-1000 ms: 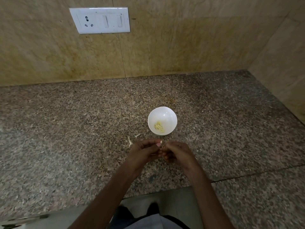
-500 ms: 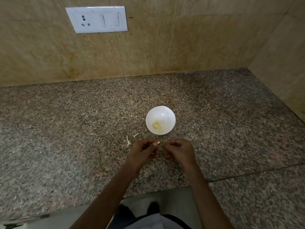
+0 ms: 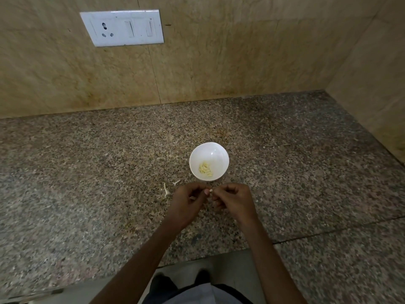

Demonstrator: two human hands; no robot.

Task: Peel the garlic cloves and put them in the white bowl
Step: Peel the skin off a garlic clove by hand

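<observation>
A white switch plate [image 3: 121, 27] sits on the wall, up to my left. On the speckled stone counter [image 3: 87, 172], a few scraps of garlic skin [image 3: 166, 190] lie just left of my hands. The white bowl [image 3: 217, 151] stands just beyond my hands, with peeled cloves [image 3: 205, 168] in its bottom. My left hand [image 3: 188, 202] and right hand [image 3: 234, 199] are curled, fingertips meeting, both pinching one small garlic clove [image 3: 210, 191] just short of the bowl.

The upright white bowl [image 3: 215, 152] holds a few peeled cloves [image 3: 205, 168]; one garlic clove [image 3: 210, 191] is pinched just beside it.
</observation>
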